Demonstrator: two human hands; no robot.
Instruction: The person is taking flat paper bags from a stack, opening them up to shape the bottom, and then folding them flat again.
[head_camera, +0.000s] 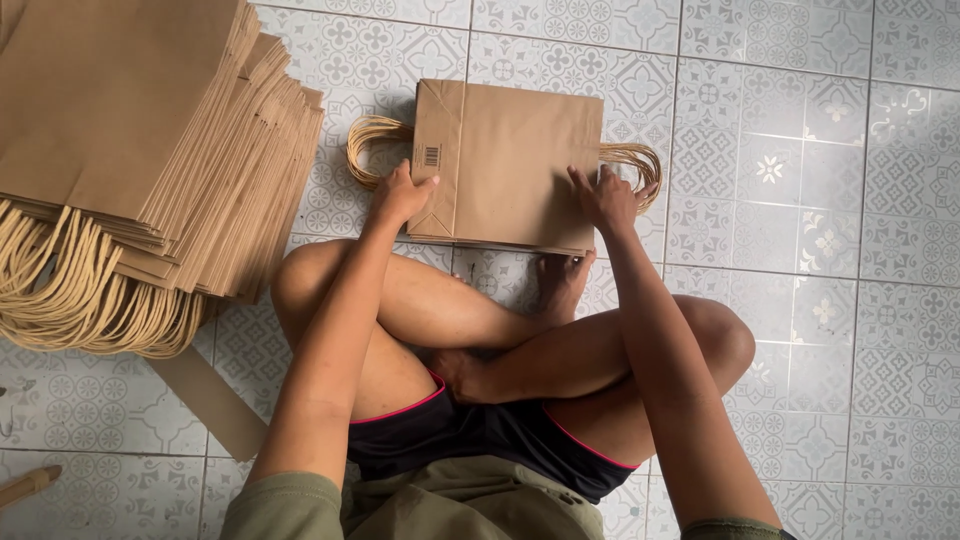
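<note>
A small stack of flat brown paper bags (505, 165) lies on the patterned tiled floor (800, 250) in front of my crossed legs. Twisted paper handles (368, 150) stick out at its left and right ends. My left hand (400, 192) rests on the stack's near left corner, fingers on the folded bottom flap. My right hand (606, 198) presses on the near right edge, by the right handles (635, 160). Both hands touch the bags flat rather than gripping them.
A tall pile of the same brown bags (150, 140) fills the upper left, with its many cord handles (80, 290) hanging toward me. A brown cardboard strip (210, 400) lies on the floor under it. A wooden stick end (28, 484) shows at the lower left.
</note>
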